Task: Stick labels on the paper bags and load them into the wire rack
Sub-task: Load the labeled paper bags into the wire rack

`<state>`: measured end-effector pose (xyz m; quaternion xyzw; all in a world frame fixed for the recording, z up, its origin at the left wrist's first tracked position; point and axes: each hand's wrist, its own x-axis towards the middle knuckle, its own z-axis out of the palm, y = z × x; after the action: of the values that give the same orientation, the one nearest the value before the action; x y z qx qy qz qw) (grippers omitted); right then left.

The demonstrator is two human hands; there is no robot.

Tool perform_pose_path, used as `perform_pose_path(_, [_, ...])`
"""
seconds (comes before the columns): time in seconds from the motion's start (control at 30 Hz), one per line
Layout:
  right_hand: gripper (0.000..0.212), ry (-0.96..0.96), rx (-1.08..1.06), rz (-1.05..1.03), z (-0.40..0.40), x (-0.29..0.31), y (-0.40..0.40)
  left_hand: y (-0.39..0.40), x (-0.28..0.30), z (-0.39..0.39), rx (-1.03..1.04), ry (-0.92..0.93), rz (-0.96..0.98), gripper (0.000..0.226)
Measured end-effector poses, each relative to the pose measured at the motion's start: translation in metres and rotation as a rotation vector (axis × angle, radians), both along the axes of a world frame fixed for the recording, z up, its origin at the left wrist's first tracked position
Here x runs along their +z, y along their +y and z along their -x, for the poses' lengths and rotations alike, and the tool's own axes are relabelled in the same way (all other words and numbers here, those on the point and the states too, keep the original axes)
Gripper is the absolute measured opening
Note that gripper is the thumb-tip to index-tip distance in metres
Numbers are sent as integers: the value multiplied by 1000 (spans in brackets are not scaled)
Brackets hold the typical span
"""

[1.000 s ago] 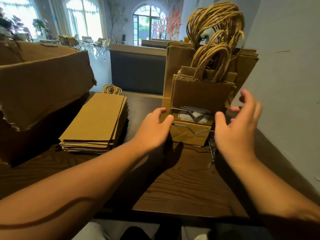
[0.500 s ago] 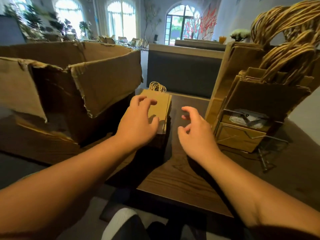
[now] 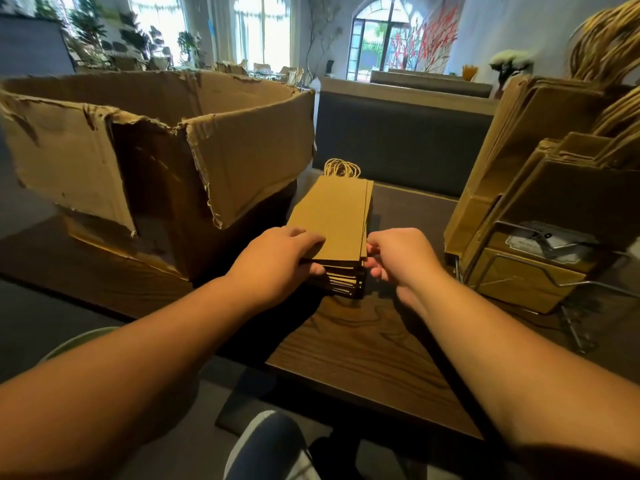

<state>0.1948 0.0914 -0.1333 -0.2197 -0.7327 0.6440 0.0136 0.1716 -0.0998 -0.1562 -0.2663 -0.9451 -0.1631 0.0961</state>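
Left hand (image 3: 277, 259): I see my grip lying on top of the near end of the flat bag pile, thumb tucked under the top bags.
Right hand (image 3: 398, 256): my grip pinches the pile's near right corner.
Bag pile (image 3: 334, 216): one stack on the bench (image 3: 363, 355), too many bags to count.
Wire rack (image 3: 568, 271): one, at the right, full of upright bags.
Label (image 3: 550, 242): one I can see, on the front bag.
Cardboard box (image 3: 156, 150): one, torn, at the left.
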Motion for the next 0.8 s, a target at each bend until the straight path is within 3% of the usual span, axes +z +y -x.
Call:
perform_pose_path(0.3, [15,-30,48,233,-1,21,1,0,4,-2,6,-7,-103,59])
perform_pose_path(0.53, [19,-28,93,-92,7,16,-1,5,2,-4,51,-33,-168,61])
perform_pose_path(0.7, [14,51,154,-32,5,19,-4,9,1,-6,98,22,-198,63])
perform_pose_path(0.8, [24,175,171,-52,1,21,-5,6,2,-12,98,104,-250,63])
